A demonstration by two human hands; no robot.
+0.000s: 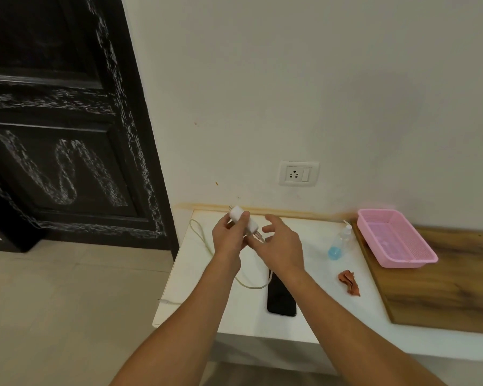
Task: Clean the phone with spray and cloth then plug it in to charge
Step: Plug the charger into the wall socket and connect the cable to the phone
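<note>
My left hand (229, 238) grips a white charger adapter (241, 220) above the white table (313, 296). My right hand (280, 240) hovers just right of it with fingers spread, close to the cable connector at the adapter's end. The pale charging cable (204, 246) loops across the table toward the black phone (280, 298), which lies flat under my right forearm. A spray bottle (339, 243) with blue liquid stands to the right. A crumpled brown cloth (349, 282) lies near it. A wall socket (298, 174) sits above the table.
A pink plastic basket (396, 240) rests on a wooden board (444, 288) at the right. A black door (62, 135) stands to the left, with tiled floor (67, 316) below it.
</note>
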